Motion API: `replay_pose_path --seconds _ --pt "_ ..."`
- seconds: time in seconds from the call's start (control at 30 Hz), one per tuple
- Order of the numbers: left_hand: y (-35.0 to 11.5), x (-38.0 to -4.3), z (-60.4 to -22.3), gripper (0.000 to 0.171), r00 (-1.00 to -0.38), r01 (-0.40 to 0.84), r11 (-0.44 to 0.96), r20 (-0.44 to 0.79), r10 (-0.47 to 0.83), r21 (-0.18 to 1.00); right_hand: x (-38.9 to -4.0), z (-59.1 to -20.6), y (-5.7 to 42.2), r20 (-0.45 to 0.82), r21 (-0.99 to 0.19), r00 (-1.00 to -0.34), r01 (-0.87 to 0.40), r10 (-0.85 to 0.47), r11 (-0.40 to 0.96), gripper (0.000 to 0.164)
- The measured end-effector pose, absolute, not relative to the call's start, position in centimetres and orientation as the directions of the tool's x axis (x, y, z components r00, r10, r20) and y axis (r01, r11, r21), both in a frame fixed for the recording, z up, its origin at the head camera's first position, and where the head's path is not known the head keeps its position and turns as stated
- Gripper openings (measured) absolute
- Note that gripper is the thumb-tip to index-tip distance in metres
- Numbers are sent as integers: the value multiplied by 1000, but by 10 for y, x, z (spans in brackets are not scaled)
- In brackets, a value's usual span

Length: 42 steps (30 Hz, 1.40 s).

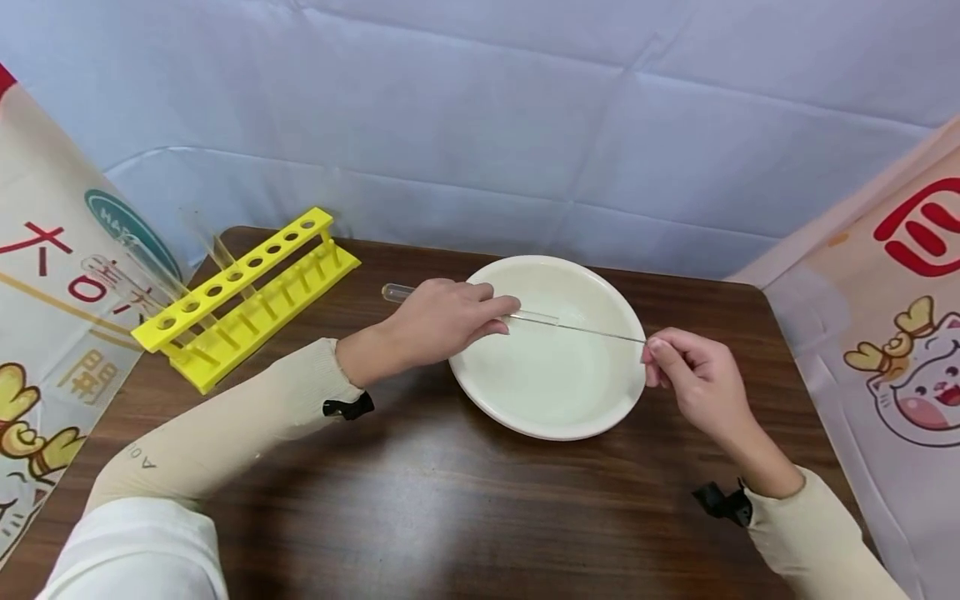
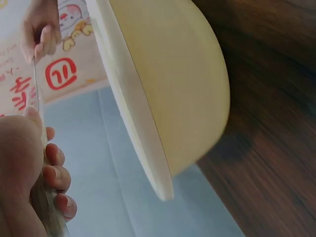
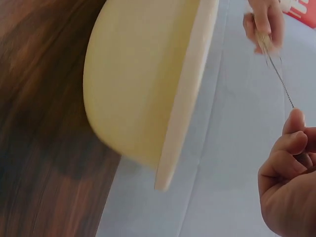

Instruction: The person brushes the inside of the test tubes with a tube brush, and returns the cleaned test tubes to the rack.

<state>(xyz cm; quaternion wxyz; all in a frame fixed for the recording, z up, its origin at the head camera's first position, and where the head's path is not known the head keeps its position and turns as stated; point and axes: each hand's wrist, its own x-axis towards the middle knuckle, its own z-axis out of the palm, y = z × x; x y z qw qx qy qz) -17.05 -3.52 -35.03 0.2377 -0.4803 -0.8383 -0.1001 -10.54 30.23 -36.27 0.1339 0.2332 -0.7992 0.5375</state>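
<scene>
My left hand (image 1: 450, 321) grips a clear glass test tube (image 1: 396, 292) above the left part of a white basin (image 1: 487, 408). The tube lies nearly level, its rounded end out to the left and its mouth to the right. From the mouth runs the thin twisted wire of a test tube brush (image 3: 282, 81). My right hand (image 1: 697, 375) pinches the wire's far end by the basin's right rim. Dark bristles (image 2: 47, 212) show within the tube in the left wrist view; the left fingers hide much of them.
A yellow test tube rack (image 1: 255, 308) stands on the left of the brown wooden table (image 1: 450, 517). Two clear test tubes lean in its left holes, one being this test tube (image 1: 217, 250). Pale cloth (image 1: 480, 125) hangs behind, with printed sheets at both sides.
</scene>
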Motion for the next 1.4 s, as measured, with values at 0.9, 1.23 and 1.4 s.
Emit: replay_pose_path --seconds 0.9,1.23,1.4 --pt "-24 -172 -356 21 -367 842 509 501 783 -178 -117 -356 276 -164 -926 -736 344 -657 -154 37" --pt "-29 -177 -352 21 -373 841 509 484 791 -184 -117 -359 288 43 -992 -833 -100 -552 74 34" --pt "-36 -178 -349 21 -397 832 522 455 797 -189 -114 -359 298 194 -871 -863 -370 -466 323 25"
